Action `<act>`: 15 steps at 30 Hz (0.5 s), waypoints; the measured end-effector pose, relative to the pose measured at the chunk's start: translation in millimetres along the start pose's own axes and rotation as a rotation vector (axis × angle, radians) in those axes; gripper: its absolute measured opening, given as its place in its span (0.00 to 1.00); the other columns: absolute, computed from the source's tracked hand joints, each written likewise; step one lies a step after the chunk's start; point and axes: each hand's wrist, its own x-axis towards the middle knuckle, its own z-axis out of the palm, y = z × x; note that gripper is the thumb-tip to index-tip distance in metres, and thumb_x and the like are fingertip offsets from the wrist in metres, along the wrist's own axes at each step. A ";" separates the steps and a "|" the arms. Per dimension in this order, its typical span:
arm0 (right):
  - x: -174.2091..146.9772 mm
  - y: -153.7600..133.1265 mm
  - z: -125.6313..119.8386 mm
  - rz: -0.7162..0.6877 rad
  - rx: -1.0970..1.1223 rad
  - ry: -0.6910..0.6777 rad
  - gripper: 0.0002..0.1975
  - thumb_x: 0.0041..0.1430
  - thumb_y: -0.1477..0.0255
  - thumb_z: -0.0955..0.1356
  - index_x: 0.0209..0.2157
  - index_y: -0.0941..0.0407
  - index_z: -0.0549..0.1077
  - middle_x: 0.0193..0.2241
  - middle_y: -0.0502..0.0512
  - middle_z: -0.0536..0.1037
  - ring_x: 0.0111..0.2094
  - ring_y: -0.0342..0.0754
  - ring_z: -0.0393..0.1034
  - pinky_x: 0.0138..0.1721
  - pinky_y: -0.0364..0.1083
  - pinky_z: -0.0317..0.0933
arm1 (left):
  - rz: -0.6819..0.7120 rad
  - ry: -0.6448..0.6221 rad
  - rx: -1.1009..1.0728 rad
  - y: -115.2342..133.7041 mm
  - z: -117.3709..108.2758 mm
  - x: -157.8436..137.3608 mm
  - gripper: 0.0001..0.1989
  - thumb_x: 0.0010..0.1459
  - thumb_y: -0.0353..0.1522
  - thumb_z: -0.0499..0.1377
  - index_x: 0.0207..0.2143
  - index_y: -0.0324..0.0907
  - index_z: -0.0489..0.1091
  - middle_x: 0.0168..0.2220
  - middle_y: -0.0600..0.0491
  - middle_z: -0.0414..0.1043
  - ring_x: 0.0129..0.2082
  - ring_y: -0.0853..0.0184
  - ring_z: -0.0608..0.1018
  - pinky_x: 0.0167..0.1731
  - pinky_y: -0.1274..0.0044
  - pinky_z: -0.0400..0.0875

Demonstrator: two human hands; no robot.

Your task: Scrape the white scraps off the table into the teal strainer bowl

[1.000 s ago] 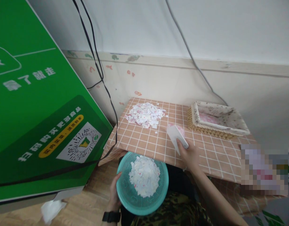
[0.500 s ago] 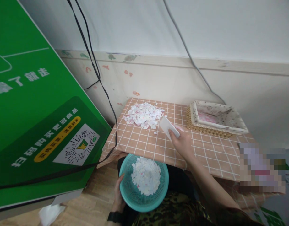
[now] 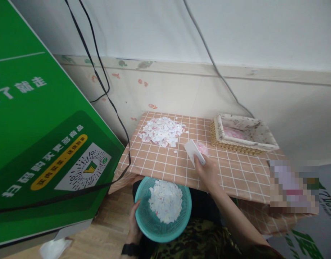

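Tally: two hands (image 3: 134, 221) (image 3: 208, 173); one colander (image 3: 143, 216); one wicker basket (image 3: 235, 146); one flat white tool (image 3: 192, 149); one table (image 3: 235, 176); two paper-scrap heaps (image 3: 162, 131) (image 3: 165, 201).

Left of the wicker basket (image 3: 215, 138), a hand could pass along the wall to the paper heap (image 3: 162, 131). Off the basket's front-left corner, the right hand (image 3: 208, 172) and white flat tool (image 3: 194, 151) block; far left hangs a black cable (image 3: 129, 151).

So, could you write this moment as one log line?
left hand: holding colander of paper scraps | right hand: holding white scraper | table: scrap pile, basket
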 end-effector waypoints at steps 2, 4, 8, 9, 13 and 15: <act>1.0 2.4 -1.1 0.027 -0.021 0.030 0.18 0.58 0.62 0.62 0.39 0.58 0.76 0.25 0.59 0.78 0.24 0.52 0.72 0.25 0.45 0.58 | -0.006 -0.004 0.004 0.1 0.1 0.2 0.11 0.43 0.35 0.63 0.30 0.38 0.77 0.29 0.51 0.79 0.33 0.57 0.79 0.42 0.67 0.69; 3.1 0.8 0.8 0.026 0.010 0.019 0.19 0.58 0.61 0.61 0.40 0.58 0.76 0.26 0.60 0.79 0.25 0.52 0.72 0.26 0.45 0.59 | -0.033 -0.022 0.008 0.7 1.3 -0.6 0.11 0.42 0.35 0.64 0.30 0.38 0.77 0.29 0.50 0.79 0.33 0.57 0.79 0.42 0.66 0.69; 15.3 -10.8 13.0 -0.040 0.065 -0.063 0.18 0.59 0.62 0.61 0.38 0.57 0.77 0.25 0.58 0.78 0.25 0.51 0.72 0.26 0.45 0.58 | -0.036 -0.015 0.006 2.6 5.3 -4.1 0.11 0.42 0.35 0.64 0.29 0.39 0.77 0.28 0.50 0.79 0.34 0.57 0.79 0.43 0.66 0.69; 19.7 -14.1 16.1 -0.054 0.058 -0.076 0.17 0.59 0.63 0.61 0.38 0.57 0.77 0.24 0.58 0.78 0.25 0.51 0.71 0.26 0.45 0.58 | -0.030 -0.009 0.005 3.0 6.2 -5.0 0.10 0.42 0.35 0.64 0.28 0.39 0.77 0.28 0.50 0.79 0.33 0.57 0.79 0.43 0.66 0.69; 35.8 -20.7 19.0 -0.093 0.040 -0.165 0.16 0.59 0.64 0.61 0.38 0.56 0.77 0.22 0.56 0.78 0.23 0.50 0.70 0.26 0.45 0.56 | -0.036 -0.020 -0.003 3.4 7.0 -6.4 0.11 0.42 0.35 0.64 0.29 0.38 0.77 0.29 0.50 0.80 0.34 0.56 0.79 0.43 0.65 0.69; 41.0 -19.5 15.2 -0.119 0.057 -0.232 0.16 0.59 0.64 0.61 0.36 0.55 0.78 0.21 0.55 0.77 0.23 0.49 0.70 0.26 0.45 0.56 | -0.039 -0.028 -0.005 3.4 6.7 -6.5 0.11 0.42 0.35 0.64 0.29 0.38 0.77 0.30 0.49 0.80 0.35 0.54 0.79 0.43 0.64 0.69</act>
